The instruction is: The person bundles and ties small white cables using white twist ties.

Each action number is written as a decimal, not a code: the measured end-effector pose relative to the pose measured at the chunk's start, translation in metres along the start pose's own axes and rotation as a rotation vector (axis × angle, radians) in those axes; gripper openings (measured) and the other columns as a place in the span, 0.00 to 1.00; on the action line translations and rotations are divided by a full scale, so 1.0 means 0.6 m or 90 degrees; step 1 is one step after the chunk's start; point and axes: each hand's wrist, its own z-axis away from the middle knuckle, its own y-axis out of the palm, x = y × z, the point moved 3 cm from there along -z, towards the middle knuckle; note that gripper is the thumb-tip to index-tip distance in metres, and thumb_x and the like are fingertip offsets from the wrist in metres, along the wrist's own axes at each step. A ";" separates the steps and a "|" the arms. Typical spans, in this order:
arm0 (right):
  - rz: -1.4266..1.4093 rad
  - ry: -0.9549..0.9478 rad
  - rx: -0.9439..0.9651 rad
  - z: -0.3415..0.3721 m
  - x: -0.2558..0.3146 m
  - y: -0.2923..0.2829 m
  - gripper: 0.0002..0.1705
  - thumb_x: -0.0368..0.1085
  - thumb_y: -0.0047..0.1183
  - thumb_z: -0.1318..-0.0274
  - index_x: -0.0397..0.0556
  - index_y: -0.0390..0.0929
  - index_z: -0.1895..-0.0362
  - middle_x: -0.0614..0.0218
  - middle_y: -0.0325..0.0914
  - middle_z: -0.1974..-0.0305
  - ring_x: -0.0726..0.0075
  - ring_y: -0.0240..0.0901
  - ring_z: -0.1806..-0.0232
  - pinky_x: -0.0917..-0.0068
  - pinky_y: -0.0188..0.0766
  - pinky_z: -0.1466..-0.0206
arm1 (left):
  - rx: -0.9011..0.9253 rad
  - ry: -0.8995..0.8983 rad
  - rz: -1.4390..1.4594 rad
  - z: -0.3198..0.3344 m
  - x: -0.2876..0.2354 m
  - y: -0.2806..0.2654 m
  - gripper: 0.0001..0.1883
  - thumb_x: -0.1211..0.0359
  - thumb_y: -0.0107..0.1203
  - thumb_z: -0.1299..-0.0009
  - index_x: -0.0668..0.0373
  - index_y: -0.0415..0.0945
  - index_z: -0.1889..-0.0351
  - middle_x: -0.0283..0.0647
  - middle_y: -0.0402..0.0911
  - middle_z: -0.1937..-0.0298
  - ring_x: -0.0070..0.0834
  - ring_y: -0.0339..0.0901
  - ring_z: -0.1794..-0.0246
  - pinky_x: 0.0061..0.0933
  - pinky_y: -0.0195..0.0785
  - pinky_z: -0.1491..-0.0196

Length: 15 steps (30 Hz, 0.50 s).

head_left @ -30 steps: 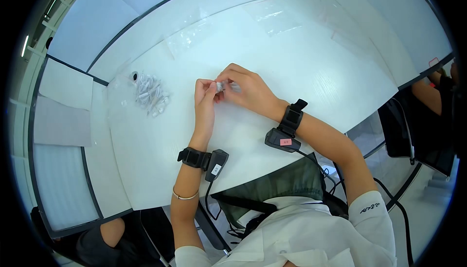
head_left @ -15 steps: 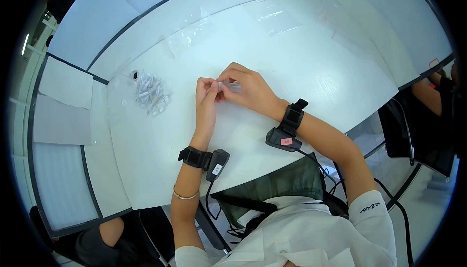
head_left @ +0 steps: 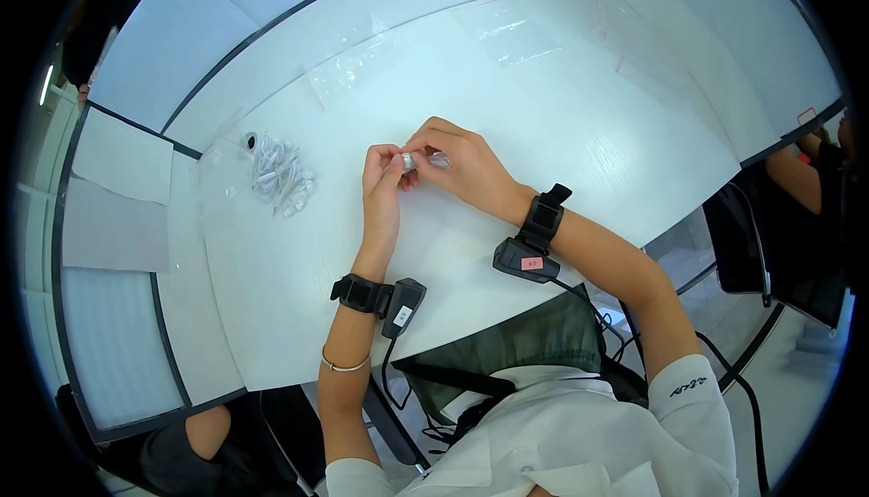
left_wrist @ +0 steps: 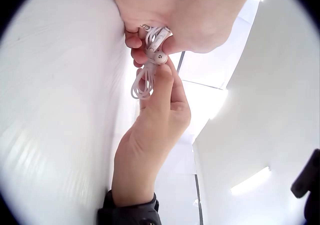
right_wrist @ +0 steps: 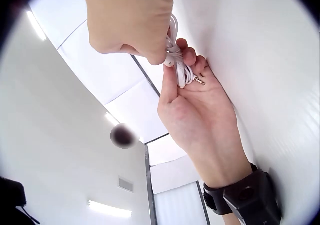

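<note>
Earphone bundle: a white bundle of earphone cable is hanging between the two hands, above the bench, with turns of cable wrapping its middle.
Left hand: the left hand is gripping one end, thumb pressing against the bundle and fingers curling round it.
Right hand: the right hand is pinching the other end between thumb and fingers, loops poking out beside the palm.
Earbud and plug: one earbud is showing between the thumbs; the metal plug is sticking out over the left palm.
Just changed: very little is shifting; both hands are keeping to the same spot, while a white part of the bundle is showing more plainly between the fingertips than half a second ago. The fine finger work seems to be continuing, the bundle staying compact.
White pile: more white cables are lying heaped at the bench's left, a dark round thing sitting beside them.
Clear bags: thin plastic is lying near the back panel.
Hard to see: fingers are covering much of the bundle, so the cable's free end and any second earbud are staying uncertain. Overhead, the bundle is reading only as a pale blur.
</note>
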 end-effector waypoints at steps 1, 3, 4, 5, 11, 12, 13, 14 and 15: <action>0.000 0.005 0.000 0.001 0.000 -0.001 0.07 0.25 0.50 0.48 0.43 0.76 0.63 0.64 0.73 0.65 0.67 0.75 0.68 0.74 0.72 0.63 | 0.001 0.002 -0.001 0.000 0.000 0.001 0.07 0.66 0.41 0.29 0.60 0.64 0.62 0.34 0.69 0.68 0.20 0.65 0.72 0.20 0.56 0.68; 0.007 0.017 0.004 0.000 0.003 -0.003 0.07 0.27 0.49 0.47 0.43 0.76 0.63 0.64 0.73 0.65 0.66 0.74 0.67 0.74 0.71 0.63 | -0.008 0.003 -0.003 0.001 0.000 0.002 0.07 0.67 0.41 0.29 0.61 0.64 0.62 0.35 0.70 0.68 0.20 0.66 0.73 0.20 0.56 0.68; -0.004 0.031 0.008 -0.001 0.005 -0.003 0.07 0.27 0.48 0.46 0.43 0.75 0.62 0.64 0.73 0.64 0.66 0.74 0.67 0.74 0.71 0.62 | -0.005 0.007 -0.002 0.001 0.000 0.001 0.07 0.67 0.41 0.29 0.61 0.64 0.62 0.35 0.70 0.68 0.19 0.66 0.73 0.19 0.56 0.68; -0.009 0.035 0.009 0.000 0.003 -0.003 0.07 0.27 0.48 0.46 0.43 0.75 0.62 0.64 0.72 0.64 0.66 0.74 0.66 0.74 0.71 0.62 | -0.007 0.000 -0.008 0.002 -0.002 0.002 0.07 0.67 0.40 0.29 0.61 0.64 0.62 0.35 0.70 0.68 0.19 0.66 0.73 0.19 0.56 0.68; -0.012 0.006 0.001 0.000 -0.003 0.000 0.05 0.27 0.45 0.45 0.42 0.72 0.63 0.62 0.72 0.63 0.61 0.73 0.67 0.70 0.71 0.64 | -0.004 0.007 -0.016 0.002 -0.001 0.002 0.06 0.68 0.40 0.28 0.61 0.64 0.62 0.35 0.70 0.68 0.18 0.65 0.73 0.18 0.56 0.68; -0.011 -0.007 -0.011 0.000 -0.002 0.000 0.05 0.28 0.45 0.45 0.42 0.72 0.64 0.62 0.72 0.63 0.59 0.74 0.68 0.69 0.71 0.65 | -0.003 0.006 -0.016 0.002 -0.002 0.002 0.06 0.68 0.40 0.28 0.61 0.64 0.62 0.35 0.70 0.68 0.18 0.65 0.73 0.18 0.56 0.68; -0.012 -0.006 -0.008 0.000 -0.002 -0.001 0.05 0.28 0.45 0.45 0.42 0.72 0.64 0.62 0.72 0.63 0.59 0.74 0.67 0.69 0.71 0.65 | 0.000 0.003 -0.023 0.001 0.000 0.001 0.07 0.67 0.40 0.28 0.61 0.64 0.61 0.35 0.70 0.68 0.18 0.65 0.73 0.18 0.56 0.68; -0.012 -0.004 -0.012 0.001 -0.001 -0.002 0.05 0.28 0.45 0.45 0.42 0.72 0.64 0.62 0.72 0.63 0.59 0.74 0.67 0.69 0.71 0.65 | 0.003 0.001 -0.028 0.001 0.000 0.000 0.07 0.68 0.40 0.28 0.61 0.65 0.61 0.35 0.70 0.68 0.18 0.65 0.72 0.18 0.56 0.67; -0.011 -0.003 -0.014 0.001 0.000 -0.002 0.05 0.28 0.45 0.45 0.42 0.72 0.64 0.62 0.72 0.63 0.59 0.74 0.67 0.69 0.71 0.65 | 0.004 0.000 -0.032 0.001 -0.001 0.000 0.07 0.68 0.40 0.28 0.61 0.65 0.60 0.34 0.70 0.68 0.19 0.65 0.71 0.19 0.56 0.66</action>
